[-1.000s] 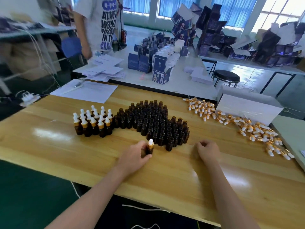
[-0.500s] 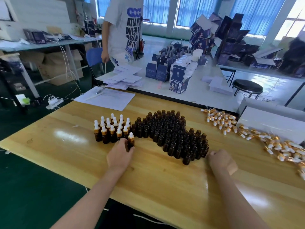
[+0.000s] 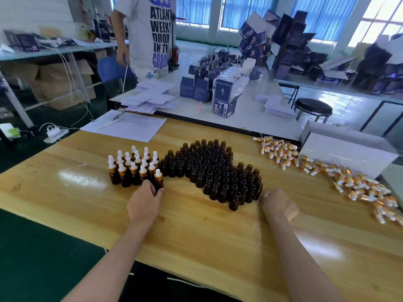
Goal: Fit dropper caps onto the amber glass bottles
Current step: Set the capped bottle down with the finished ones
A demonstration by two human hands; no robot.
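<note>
capped bottle [image 3: 158, 179] stands on wooden table [image 3: 196, 232] at front-rt corner of capped group [image 3: 133, 166]. l hand [image 3: 145, 203] has fingers curled round its base. uncapped bottles [image 3: 213, 171] sit just rt of the group. r hand [image 3: 279, 207] is fisted on table beside them, nothing seen in it. loose dropper caps [image 3: 281, 151] lie far rt by white box [image 3: 346, 153].

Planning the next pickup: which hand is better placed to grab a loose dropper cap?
Right. The right hand looks empty and lies on the side of the loose caps; the left hand grips a capped bottle beside the capped group, farther from them.
</note>
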